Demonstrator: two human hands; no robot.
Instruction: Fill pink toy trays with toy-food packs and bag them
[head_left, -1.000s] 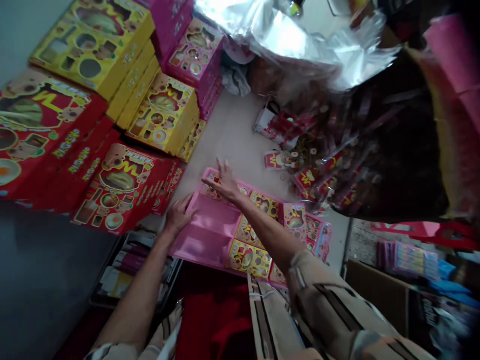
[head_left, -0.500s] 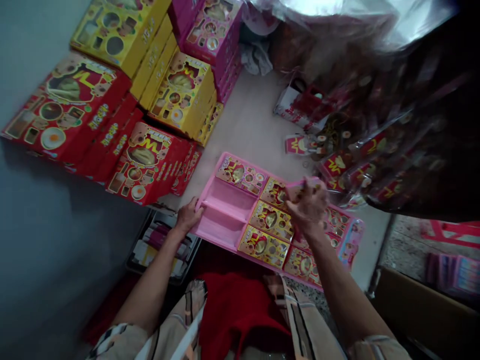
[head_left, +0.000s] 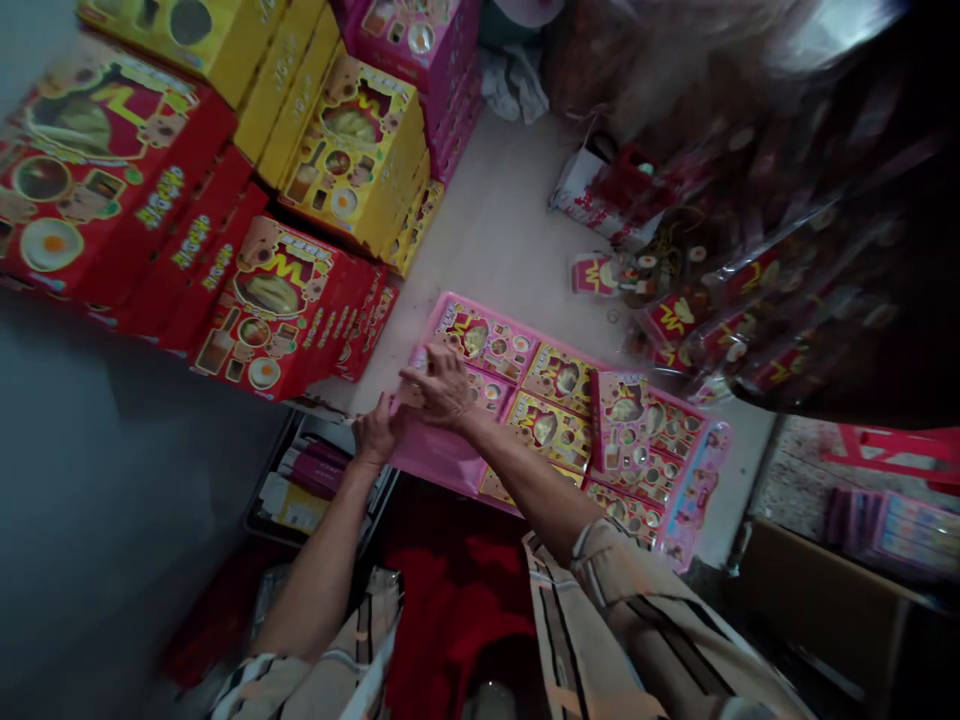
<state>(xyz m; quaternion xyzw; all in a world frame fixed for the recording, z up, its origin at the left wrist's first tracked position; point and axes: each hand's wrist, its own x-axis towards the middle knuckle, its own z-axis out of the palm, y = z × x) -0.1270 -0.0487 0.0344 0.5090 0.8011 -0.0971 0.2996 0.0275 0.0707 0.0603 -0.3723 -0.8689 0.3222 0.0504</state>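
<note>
The right hand (head_left: 444, 388) is reaching over the left end of the pink tray (head_left: 431, 455), having moved across from a loose pink box (head_left: 624, 420). A pink box (head_left: 487, 390) is now sitting in that end's middle slot, which was showing bare in the earlier frame, while the loose one is lying turned across the yellow and red boxes (head_left: 553, 428). The right hand's fingers are bending, close together, over the seated box's left end; whether they are gripping or only pressing, one cannot tell. The left hand (head_left: 375, 432) is touching the tray's left edge, its fingers partly hidden, their hold unclear. For a clean fit, the left hand should probably be bracing the edge while the right is pressing evenly, leveling the box with its neighbors without creasing the card. Pushing sideways could be jolting the loose box.
</note>
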